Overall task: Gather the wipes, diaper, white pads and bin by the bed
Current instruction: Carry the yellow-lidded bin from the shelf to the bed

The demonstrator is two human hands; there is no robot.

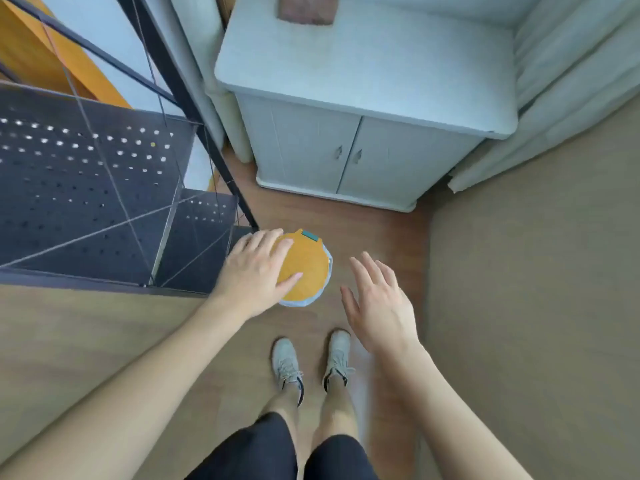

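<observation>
Head view: left hand (258,271) flat, fingers spread, lying over the near-left part of the bin (308,268), an orange round lid with a pale blue liner edge showing; not gripping, contact unclear. Right hand (379,303) open, empty, just right of the bin, apart from it. Black metal shelf (86,188) left of the left hand. White cabinet (360,109) beyond both hands. Grey shoes (311,363) below them.

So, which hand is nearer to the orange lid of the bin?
The left. The left hand rests over the left part of the orange lid, its fingers spread across it. The right hand is open to the right of the bin, apart from it.
</observation>
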